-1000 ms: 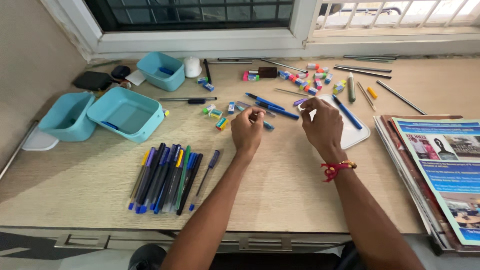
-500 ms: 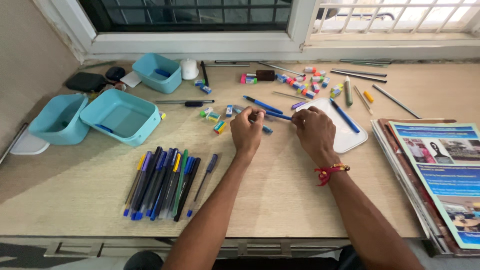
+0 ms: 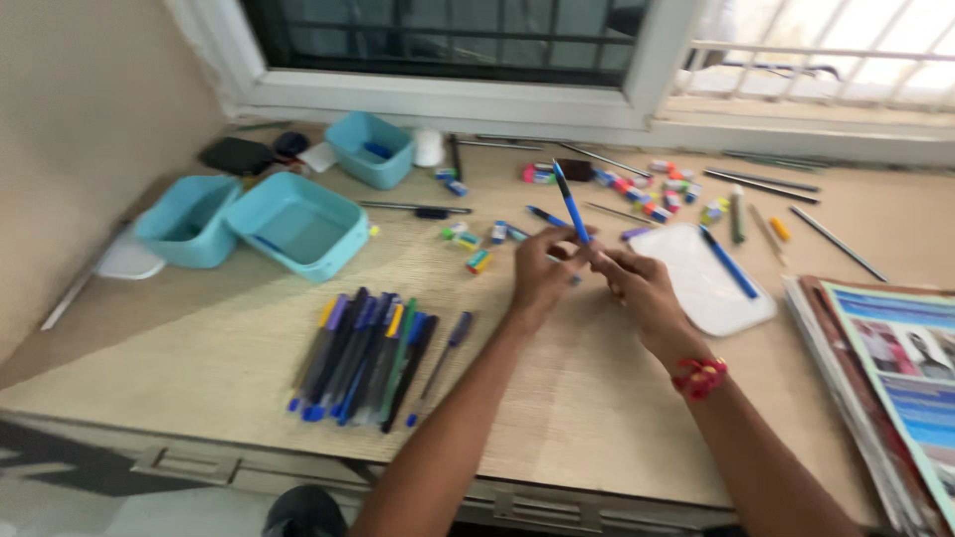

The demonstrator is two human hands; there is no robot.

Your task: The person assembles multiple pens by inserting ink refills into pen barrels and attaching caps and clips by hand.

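- The tabletop (image 3: 597,398) is pale wood grain and runs under a window along its far edge; everything here lies on it.
- A stack of magazines (image 3: 895,368) sits at the right edge, the top cover blue with pictures.
- 3 teal tubs stand toward the far left corner: the big tub (image 3: 298,224) nearest me, a second tub (image 3: 184,221) touching its left side, and a small tub (image 3: 373,149) further back by the window.
- A white tray (image 3: 696,283) lies just right of my hands, with 1 blue pen (image 3: 728,261) resting slantwise on it.
- A row of pens (image 3: 363,353), blue, black, green and yellow-capped, lies side by side near the front edge, left of my forearm.
- My left hand (image 3: 542,273) and my right hand (image 3: 637,288) meet above the middle of the tabletop, fingertips nearly touching.
- Both hands are curled and pinching the lower end of the blue pen I hold (image 3: 570,204), which stands almost upright, tilted slightly toward the far edge, clear of the tabletop. The picture is blurred, so I cannot tell which fingers carry the grip.
- Small colourful erasers (image 3: 647,189) are scattered along the far edge beyond the pen, with a few thin dark pencils (image 3: 761,184) to their right.
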